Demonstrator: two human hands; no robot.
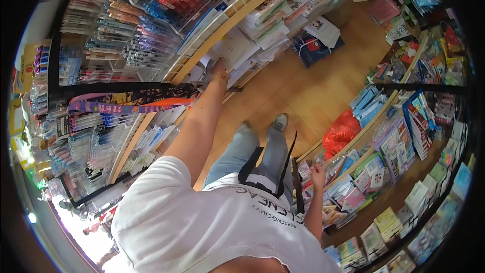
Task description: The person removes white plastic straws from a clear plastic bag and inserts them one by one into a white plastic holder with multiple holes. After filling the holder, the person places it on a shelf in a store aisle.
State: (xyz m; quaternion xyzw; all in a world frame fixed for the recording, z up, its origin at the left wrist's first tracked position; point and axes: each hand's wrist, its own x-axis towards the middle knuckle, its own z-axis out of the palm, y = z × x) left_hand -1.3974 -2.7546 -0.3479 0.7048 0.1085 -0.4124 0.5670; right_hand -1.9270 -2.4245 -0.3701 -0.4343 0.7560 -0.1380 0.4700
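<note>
My left hand [219,69], with a bracelet at the wrist, reaches into a low shelf under a pen rack. It is at white papers or booklets [237,47] lying on that shelf. Its fingers are partly hidden, so I cannot tell whether it grips anything. My right hand [318,175] hangs at my right side by a shelf of packaged goods, its fingers loosely bent. Nothing plain shows in it. Close by are a red plastic bag [343,131] and a pink package [354,198].
Pens [151,41] fill the rack on the left, where printed lanyards [125,107] hang from a black post. Stacked booklets [271,19] line the low shelf. A dark blue package [314,51] under white booklets lies on the wooden floor [291,87]. Stationery shelves curve along the right.
</note>
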